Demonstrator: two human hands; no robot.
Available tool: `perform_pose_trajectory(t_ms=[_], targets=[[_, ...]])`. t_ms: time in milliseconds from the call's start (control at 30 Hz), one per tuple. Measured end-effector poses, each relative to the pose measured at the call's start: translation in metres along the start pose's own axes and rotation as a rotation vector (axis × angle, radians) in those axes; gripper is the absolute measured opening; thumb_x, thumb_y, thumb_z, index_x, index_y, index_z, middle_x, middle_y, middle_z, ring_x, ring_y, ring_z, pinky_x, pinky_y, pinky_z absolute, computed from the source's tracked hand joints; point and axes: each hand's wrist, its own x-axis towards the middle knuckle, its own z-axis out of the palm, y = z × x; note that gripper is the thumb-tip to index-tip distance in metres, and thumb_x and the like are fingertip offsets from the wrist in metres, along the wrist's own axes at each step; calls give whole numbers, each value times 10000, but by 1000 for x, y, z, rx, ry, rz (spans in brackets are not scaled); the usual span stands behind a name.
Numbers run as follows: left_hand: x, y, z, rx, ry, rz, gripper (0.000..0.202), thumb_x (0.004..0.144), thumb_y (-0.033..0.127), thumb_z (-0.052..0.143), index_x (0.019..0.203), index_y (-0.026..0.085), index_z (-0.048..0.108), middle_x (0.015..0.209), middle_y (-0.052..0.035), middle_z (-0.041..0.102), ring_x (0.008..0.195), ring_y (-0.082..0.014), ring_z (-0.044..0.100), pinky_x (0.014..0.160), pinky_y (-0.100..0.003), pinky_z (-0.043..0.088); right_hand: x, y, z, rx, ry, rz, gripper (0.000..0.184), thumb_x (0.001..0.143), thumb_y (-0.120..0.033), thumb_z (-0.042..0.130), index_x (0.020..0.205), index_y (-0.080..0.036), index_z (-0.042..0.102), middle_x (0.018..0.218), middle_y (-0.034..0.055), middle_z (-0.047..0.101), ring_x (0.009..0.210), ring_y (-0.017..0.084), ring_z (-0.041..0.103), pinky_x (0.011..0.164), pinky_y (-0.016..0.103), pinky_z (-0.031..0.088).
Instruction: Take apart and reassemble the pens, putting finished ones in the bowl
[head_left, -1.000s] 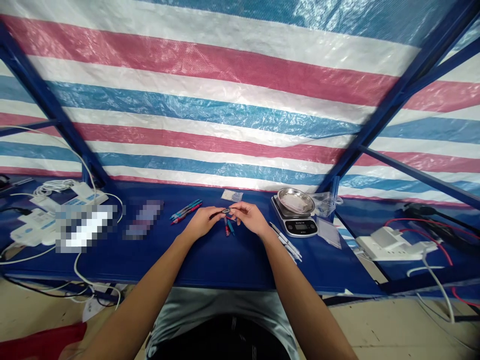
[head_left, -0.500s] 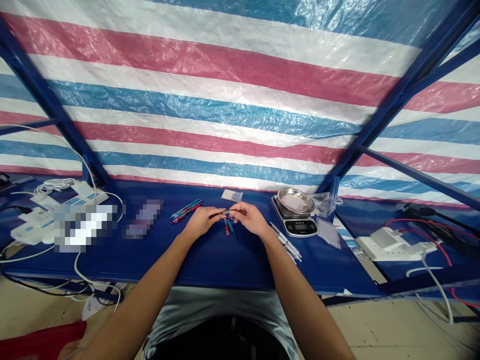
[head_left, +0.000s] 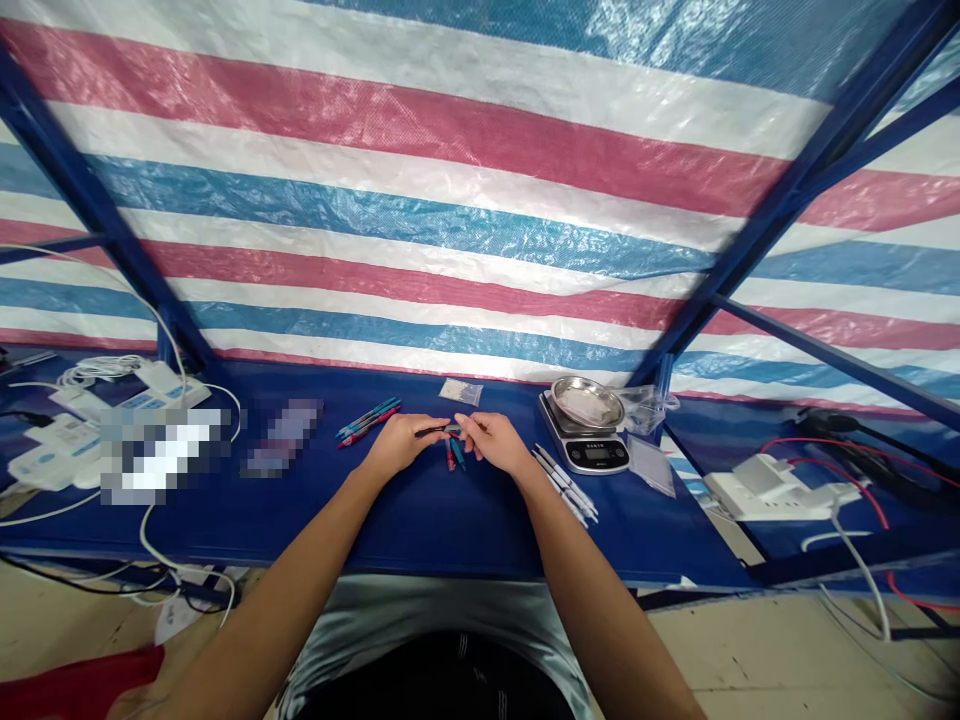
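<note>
View: head, looking forward and down over the near edge of a blue desk (head_left: 255, 530).
Left hand (head_left: 400, 444): near the desk's middle, its fingers reaching right, just above the loose pens.
Left fingers (head_left: 429, 427): nearly closed, pinching the left end of a dark pen (head_left: 433, 431).
Right hand (head_left: 491, 445): just right of the left hand, fingers reaching left; the two hands almost meet.
Right fingers (head_left: 461, 422): nearly closed on the pen's right end, at a small metal part (head_left: 452, 429); its exact shape is too small to tell.
Dark pen: held level in the air between both hands, above the desk's middle.
Loose pens (head_left: 454, 456): a red one and a teal one, lying directly under the hands.
Pen group (head_left: 367, 420): red and blue pens lying together, left of the left hand.
Packet (head_left: 460, 391): small and clear, near the far edge.
Scale (head_left: 583, 452): digital, right of the hands, with a steel bowl (head_left: 587, 403) on top.
White pens (head_left: 564, 484): lying in a loose bunch, near the scale's front.
Plastic bag (head_left: 646, 408): just right of the bowl.
Blurred objects (head_left: 283, 437): left of the pens, too obscured to name.
Power strips (head_left: 60, 442): at the left end, with white cables.
</note>
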Motion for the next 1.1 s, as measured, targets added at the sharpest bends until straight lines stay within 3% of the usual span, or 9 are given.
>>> perform_pose_trajectory(t_ms=[67, 200, 367, 567, 733, 833, 900, 1000, 1100], targets=[[0, -1, 1, 20, 2, 19, 254, 1012, 369, 694, 1198, 257, 827, 1087, -73, 839, 922, -248, 804, 828, -330, 620, 0, 0, 0, 7, 1, 0, 524, 1006, -677, 560, 841, -201, 706, 713, 21, 728, 527, 142, 628, 583, 272, 503], [0, -2, 1, 41, 10, 16, 251, 1009, 367, 702, 1203, 266, 826, 1111, -65, 838, 955, -257, 809, 841, -335, 627, 1, 0, -1, 95, -23, -126, 416, 897, -615, 753, 1015, -218, 721, 940, 33, 776, 716, 165, 700, 702, 281, 558], [0, 0, 1, 63, -5, 33, 243, 1008, 366, 704, 1186, 264, 834, 1077, -61, 843, 922, -263, 813, 810, -344, 627, 0, -2, 1, -31, 1, 15, 579, 1029, -682, 513, 765, -196, 683, 661, 20, 700, 506, 132, 607, 580, 265, 495], [0, 0, -1, 64, 30, -6, 252, 1005, 380, 695, 1178, 260, 835, 1115, -63, 837, 967, -270, 810, 862, -359, 635, 0, 0, 3, 101, -29, -108, 440, 917, -643, 725, 1000, -212, 704, 887, 29, 770, 680, 155, 685, 639, 258, 537], [1, 3, -3, 94, -13, -27, 257, 1010, 387, 678, 1173, 259, 831, 1120, -59, 836, 996, -279, 800, 898, -385, 623, 1, -1, 8, -76, 47, -25, 564, 1045, -660, 507, 741, -213, 666, 627, 6, 689, 542, 140, 619, 602, 254, 475], [2, 5, -9, 132, 20, -77, 257, 1004, 411, 683, 1156, 261, 826, 1136, -58, 831, 1024, -277, 787, 936, -389, 607, 3, 1, 8, -84, 140, -4, 573, 1074, -647, 441, 801, -222, 711, 621, 1, 688, 580, 155, 645, 641, 260, 486], [1, 3, -16, 202, 99, -162, 255, 992, 422, 693, 1136, 256, 822, 1121, -68, 825, 1010, -276, 777, 932, -385, 595, 5, 4, 6, -104, 207, -3, 517, 1087, -601, 439, 866, -229, 724, 661, -2, 707, 615, 165, 660, 672, 269, 493], [-2, -2, -27, 371, 214, -341, 229, 975, 400, 696, 1092, 249, 824, 1066, -84, 804, 940, -277, 756, 874, -381, 572, 7, 10, 4, -238, 254, -43, 302, 1043, -458, 590, 897, -234, 729, 792, 10, 752, 719, 183, 684, 732, 287, 501], [-6, -4, -35, 527, 216, -464, 222, 957, 362, 690, 1091, 244, 822, 1090, -101, 770, 953, -296, 726, 877, -413, 541, 8, 16, 5, -378, 202, -133, 67, 958, -294, 721, 951, -237, 754, 960, 32, 772, 884, 204, 695, 840, 312, 512]])
